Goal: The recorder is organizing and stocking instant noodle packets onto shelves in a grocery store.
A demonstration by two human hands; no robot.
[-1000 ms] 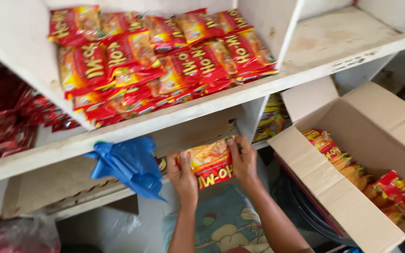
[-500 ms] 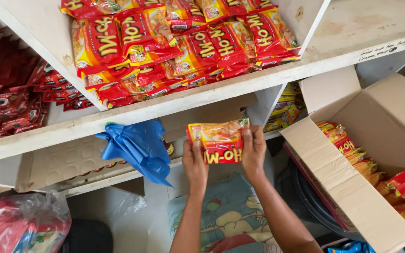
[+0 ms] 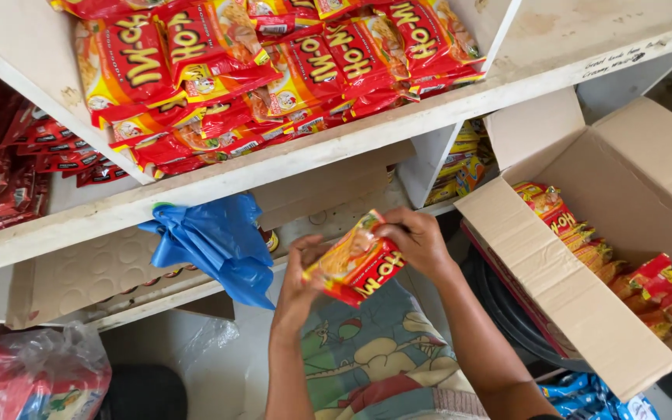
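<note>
two hands hold a small stack of noodle packs
the left hand (image 3: 299, 274) cups the noodle packs (image 3: 355, 266) from below and the right hand (image 3: 418, 243) pinches the top, so none slip, just under the full white shelf (image 3: 219, 175), beside the open cardboard box (image 3: 585, 303) and blue bag (image 3: 215, 241)

A small stack of flat red and yellow packets (image 3: 357, 264) is held in mid-air, below the white shelf and to the left of the open carton. The stack is tilted, its left end lower than its right. The top face is shown, glossy, with an orange picture at the upper left and yellow lettering on red at the lower right. It is gripped at the lower left end and at the upper right edge.
</note>
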